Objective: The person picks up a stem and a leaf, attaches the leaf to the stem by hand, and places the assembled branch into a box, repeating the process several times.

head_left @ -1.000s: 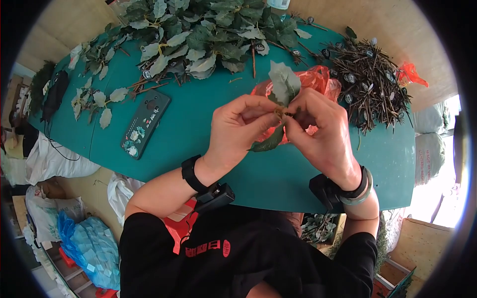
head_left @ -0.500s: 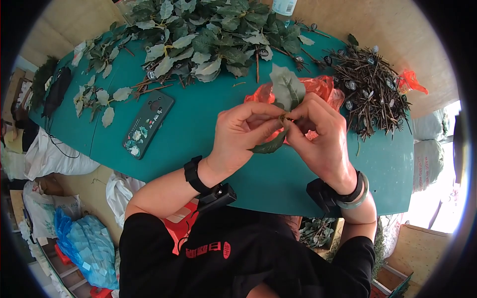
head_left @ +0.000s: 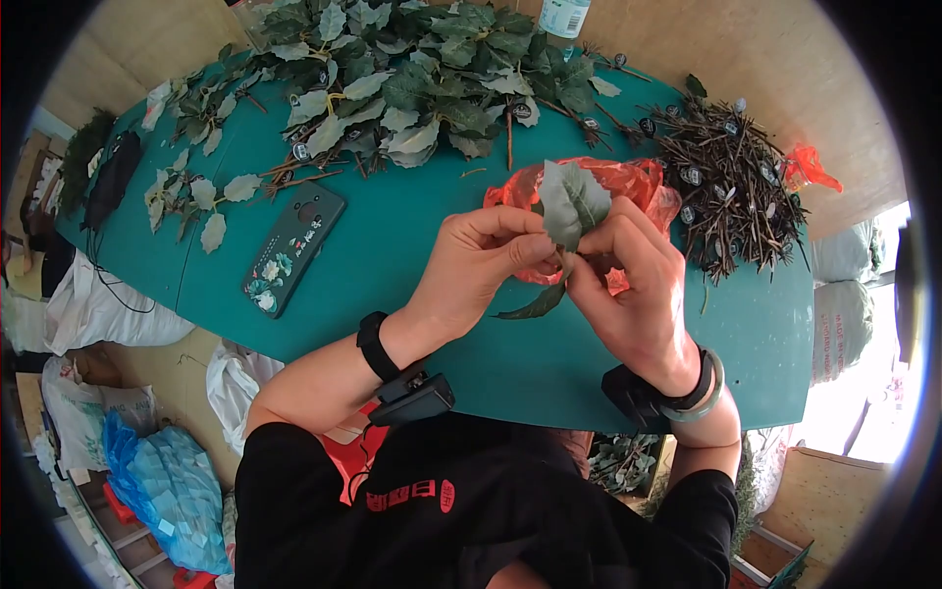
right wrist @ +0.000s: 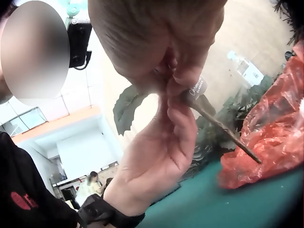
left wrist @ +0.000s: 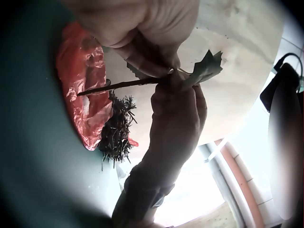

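Left grip point(head_left: 466, 270) and right grip point(head_left: 638, 294), fingertips close together, both pinch an artificial leaf sprig point(head_left: 574, 203) above the near side of a green worktop point(head_left: 392, 201). One broad leaf stands up from the pinch while another hangs below it. Seen from the right wrist, the sprig's brown stem point(right wrist: 228, 130) slants out from the fingers, with a round printed tag point(right wrist: 198, 89) just beside them. Behind the hands, a crumpled red plastic bag point(head_left: 643, 180) lies on the worktop. To its right rests a heap of bare brown twigs point(head_left: 726, 191) dotted with dark round tags; across the far side spreads a large pile of green leafy stems point(head_left: 422, 93), a clear bottle point(head_left: 564, 17) beyond it. A phone with a floral case point(head_left: 294, 247) lies to the left of the hands. The person, in a black T-shirt point(head_left: 481, 506) with red lettering, wears a black band on each wrist and a pale bangle point(head_left: 708, 402) on the right one.
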Demonstrator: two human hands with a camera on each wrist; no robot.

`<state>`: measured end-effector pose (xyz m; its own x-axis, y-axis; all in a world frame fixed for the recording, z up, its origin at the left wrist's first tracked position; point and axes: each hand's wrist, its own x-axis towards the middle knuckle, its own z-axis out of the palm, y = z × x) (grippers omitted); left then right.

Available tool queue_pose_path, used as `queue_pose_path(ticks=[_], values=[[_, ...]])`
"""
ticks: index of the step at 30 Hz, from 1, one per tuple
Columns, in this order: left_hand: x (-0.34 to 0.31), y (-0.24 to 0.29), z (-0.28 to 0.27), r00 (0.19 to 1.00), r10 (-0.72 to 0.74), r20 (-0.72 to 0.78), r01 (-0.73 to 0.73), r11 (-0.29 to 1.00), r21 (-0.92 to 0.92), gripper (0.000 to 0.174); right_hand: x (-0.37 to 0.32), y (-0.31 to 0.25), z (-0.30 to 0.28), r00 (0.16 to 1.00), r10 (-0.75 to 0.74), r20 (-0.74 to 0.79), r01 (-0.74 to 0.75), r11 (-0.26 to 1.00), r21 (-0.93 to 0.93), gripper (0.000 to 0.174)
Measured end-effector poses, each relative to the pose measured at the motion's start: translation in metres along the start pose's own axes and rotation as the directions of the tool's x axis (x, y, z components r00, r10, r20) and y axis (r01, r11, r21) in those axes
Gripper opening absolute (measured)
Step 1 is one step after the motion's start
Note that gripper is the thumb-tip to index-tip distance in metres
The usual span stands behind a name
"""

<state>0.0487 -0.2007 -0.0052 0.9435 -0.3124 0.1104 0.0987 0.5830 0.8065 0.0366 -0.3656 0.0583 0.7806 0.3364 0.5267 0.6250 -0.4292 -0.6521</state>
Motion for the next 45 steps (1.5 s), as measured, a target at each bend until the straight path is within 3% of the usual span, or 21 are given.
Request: queue_pose_path(ticks=[4, 12, 22, 25, 26, 29, 34, 38, 42, 45], values=[[-0.002, 0.001, -0.001, 0.989, 0.123, 0.079, -0.136, 0.973, 0.188, 0.013, -0.001, -0.004, -0.007, 0.999, 0.004, 0.053, -0.004, 1.0, -0.003, 0.014], [-0.005, -0.003, 0.009, 0.983, 0.182, -0.018, -0.179, 0.976, 0.126, 0.011, 0.0, -0.007, 0.001, 1.0, 0.007, 0.0, -0.007, 0.999, 0.053, 0.014], [-0.005, -0.002, 0.005, 0.988, 0.154, 0.014, -0.155, 0.985, 0.074, 0.013, 0.002, 0.006, 0.0, 0.998, -0.04, 0.042, 0.038, 0.998, 0.051, 0.014], [0.0, 0.002, 0.004, 0.994, 0.112, 0.015, -0.113, 0.991, 0.066, 0.014, 0.003, 0.012, -0.001, 0.981, 0.154, 0.116, -0.177, 0.959, 0.22, 0.013], [0.0, 0.003, 0.003, 0.994, 0.11, 0.027, -0.112, 0.992, 0.064, 0.014, 0.004, 0.012, -0.002, 0.982, 0.151, 0.11, -0.173, 0.959, 0.226, 0.013], [0.002, 0.002, 0.002, 0.993, 0.108, 0.046, -0.111, 0.992, 0.052, 0.014, 0.005, 0.008, -0.008, 0.915, 0.348, 0.203, -0.402, 0.827, 0.394, 0.013], [0.001, -0.002, 0.002, 0.991, 0.133, 0.023, -0.135, 0.98, 0.147, 0.014, 0.002, 0.011, -0.01, 0.893, 0.387, 0.229, -0.446, 0.826, 0.343, 0.009], [-0.001, -0.001, 0.004, 0.989, 0.136, 0.055, -0.145, 0.966, 0.212, 0.014, 0.001, 0.014, -0.012, 0.921, 0.309, 0.237, -0.369, 0.888, 0.274, 0.009], [-0.002, 0.002, 0.008, 0.988, 0.15, 0.029, -0.152, 0.962, 0.225, 0.013, 0.0, 0.016, -0.009, 0.923, 0.299, 0.243, -0.365, 0.88, 0.304, 0.009], [-0.003, 0.003, 0.008, 0.991, 0.135, 0.01, -0.134, 0.967, 0.219, 0.013, 0.001, 0.012, -0.007, 0.895, 0.37, 0.248, -0.442, 0.807, 0.391, 0.009]])
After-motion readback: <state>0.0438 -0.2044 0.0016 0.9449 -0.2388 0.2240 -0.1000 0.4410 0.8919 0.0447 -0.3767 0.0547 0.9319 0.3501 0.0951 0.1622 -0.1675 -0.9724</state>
